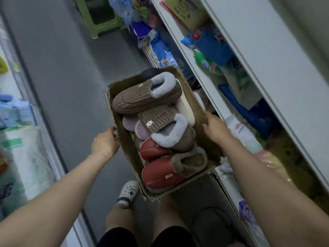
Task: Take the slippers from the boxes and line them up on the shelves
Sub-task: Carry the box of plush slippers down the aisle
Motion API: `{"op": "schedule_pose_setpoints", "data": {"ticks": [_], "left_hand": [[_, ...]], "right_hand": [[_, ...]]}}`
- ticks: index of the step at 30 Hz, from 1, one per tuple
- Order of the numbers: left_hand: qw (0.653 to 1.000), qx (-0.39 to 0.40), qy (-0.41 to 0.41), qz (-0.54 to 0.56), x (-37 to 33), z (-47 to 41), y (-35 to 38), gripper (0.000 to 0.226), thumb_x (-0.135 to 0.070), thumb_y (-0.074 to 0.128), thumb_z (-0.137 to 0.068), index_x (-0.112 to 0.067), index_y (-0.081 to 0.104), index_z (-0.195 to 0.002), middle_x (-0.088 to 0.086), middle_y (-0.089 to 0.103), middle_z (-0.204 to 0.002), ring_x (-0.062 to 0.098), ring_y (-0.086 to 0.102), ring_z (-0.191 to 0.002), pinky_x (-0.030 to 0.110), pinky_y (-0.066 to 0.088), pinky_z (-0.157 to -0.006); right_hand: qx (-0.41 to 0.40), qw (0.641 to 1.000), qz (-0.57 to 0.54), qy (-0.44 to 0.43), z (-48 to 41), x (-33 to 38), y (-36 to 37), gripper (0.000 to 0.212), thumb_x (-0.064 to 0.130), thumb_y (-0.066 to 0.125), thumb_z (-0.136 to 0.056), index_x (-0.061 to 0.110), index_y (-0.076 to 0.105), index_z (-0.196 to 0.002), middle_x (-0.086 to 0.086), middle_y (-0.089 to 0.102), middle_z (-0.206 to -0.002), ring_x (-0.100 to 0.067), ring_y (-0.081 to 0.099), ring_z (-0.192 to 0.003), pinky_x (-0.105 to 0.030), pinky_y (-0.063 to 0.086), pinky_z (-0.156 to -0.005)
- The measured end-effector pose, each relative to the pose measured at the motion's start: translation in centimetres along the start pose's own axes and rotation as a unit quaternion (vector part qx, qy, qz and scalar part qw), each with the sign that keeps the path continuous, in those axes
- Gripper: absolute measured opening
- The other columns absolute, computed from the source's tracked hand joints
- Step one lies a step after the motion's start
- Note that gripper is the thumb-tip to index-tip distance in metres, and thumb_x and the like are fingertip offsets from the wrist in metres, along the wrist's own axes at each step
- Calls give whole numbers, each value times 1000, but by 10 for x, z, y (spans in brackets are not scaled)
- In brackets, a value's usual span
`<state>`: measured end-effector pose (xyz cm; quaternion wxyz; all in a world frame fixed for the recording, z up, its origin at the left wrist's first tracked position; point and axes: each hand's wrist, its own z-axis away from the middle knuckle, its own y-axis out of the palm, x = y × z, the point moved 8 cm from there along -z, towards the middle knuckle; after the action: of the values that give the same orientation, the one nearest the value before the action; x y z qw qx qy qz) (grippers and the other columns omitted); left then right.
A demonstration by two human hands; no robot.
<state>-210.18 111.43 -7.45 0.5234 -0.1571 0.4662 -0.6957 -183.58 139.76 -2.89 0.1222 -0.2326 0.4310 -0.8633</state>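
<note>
Slippers (147,97): mixed lot piled in an open cardboard box (196,104), held over the aisle floor (71,72), just beside the right-hand shelves (267,72).
- Top layer: two brown ribbed slippers with pale blue fleece cuffs. Below them are two red slippers (158,175), purple ones (131,123) and one pale sole (185,109) on edge against the right wall. Lower layers are hidden, so no count is possible.
- Left hand (105,143): pressed to the outside of the box's left wall and gripping it. The fingertips are out of sight behind the cardboard.
- Right hand (215,129): fingers curled over the rim of the right wall, holding it.
- Box edges: the rim is ragged and torn. The far right corner sits close to the shelf lip; the near corner hangs over the person's thigh. Cannot tell whether the underside rests on anything.
- Open room: a strip of bare grey floor lies left of the box, between it and the left shelving (44,122). A green stool (99,16) stands at the aisle's far end.
- Right shelves carry blue and green packs (211,43), blurred and with illegible labels.
- One foot in a white clog (129,191) shows below the box. A dark object at lower right cannot be identified.
</note>
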Motion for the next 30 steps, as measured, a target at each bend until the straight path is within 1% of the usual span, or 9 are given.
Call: {"op": "schedule_pose_setpoints", "data": {"ticks": [5, 10, 13, 15, 17, 20, 23, 25, 30], "left_hand": [[980, -20, 178, -85, -40, 38, -37, 22, -28, 51, -89, -21, 60, -108, 13, 66, -106, 40, 62, -93, 39, 50, -70], [904, -31, 399, -153, -111, 117, -57, 26, -34, 51, -89, -27, 61, -112, 6, 64, -107, 36, 63, -92, 39, 52, -71], [828, -13, 535, -165, -148, 185, -49, 24, -39, 51, -90, -31, 65, -108, 4, 66, -99, 33, 65, -88, 36, 52, -66], [760, 4, 621, -191, -166, 237, -35, 29, -33, 46, -86, -23, 66, -105, 6, 66, -95, 33, 65, -84, 38, 52, -60], [692, 17, 691, -207, -179, 289, -18, 34, -35, 42, -85, -21, 66, -105, 8, 67, -93, 33, 65, -77, 35, 50, -55], [614, 29, 758, -220, -194, 365, 11, 19, -31, 54, -89, -21, 65, -100, 8, 66, -89, 33, 65, -76, 36, 48, -55], [533, 58, 815, -217, -202, 442, 47, 28, -35, 44, -90, -20, 64, -102, 5, 65, -90, 31, 65, -78, 39, 53, -58], [485, 83, 845, -211, -206, 495, 75, 28, -33, 46, -89, -20, 64, -105, 4, 65, -92, 31, 65, -78, 38, 53, -59], [401, 135, 880, -217, -201, 628, 160, 21, -25, 59, -87, -22, 65, -107, 2, 66, -96, 29, 66, -84, 37, 53, -59]], "right_hand": [[-79, 997, 13, -20, 101, 6, -14, 43, 18, 53, -97, 11, 49, -139, -15, 57, -133, -30, 53, -121, -38, 42, -101], [-169, 985, 24, 8, 223, 0, -8, 38, 24, 55, -95, 14, 58, -131, -12, 63, -126, -33, 56, -114, -42, 45, -97], [-208, 977, 5, 50, 297, -9, 9, 34, 26, 52, -95, 18, 60, -127, -9, 62, -126, -33, 55, -115, -43, 45, -96], [-226, 969, -17, 103, 349, -20, 24, 35, 27, 51, -97, 18, 57, -130, -9, 58, -132, -33, 52, -120, -43, 43, -100], [-263, 955, -24, 139, 404, -31, 39, 34, 25, 53, -96, 13, 59, -128, -12, 61, -128, -34, 54, -117, -44, 44, -98], [-316, 925, -31, 211, 487, -51, 67, 31, 23, 58, -94, 10, 64, -122, -13, 66, -119, -35, 59, -110, -44, 49, -93], [-354, 893, -41, 273, 564, -74, 104, 30, 22, 56, -94, 6, 66, -117, -13, 68, -111, -35, 62, -100, -42, 50, -88], [-365, 874, -65, 313, 612, -90, 132, 33, 24, 51, -94, 6, 66, -118, -11, 67, -113, -32, 61, -100, -41, 48, -89], [-417, 809, -109, 399, 737, -133, 198, 33, 23, 53, -93, 6, 67, -117, -12, 68, -112, -31, 63, -100, -43, 53, -88]]}}
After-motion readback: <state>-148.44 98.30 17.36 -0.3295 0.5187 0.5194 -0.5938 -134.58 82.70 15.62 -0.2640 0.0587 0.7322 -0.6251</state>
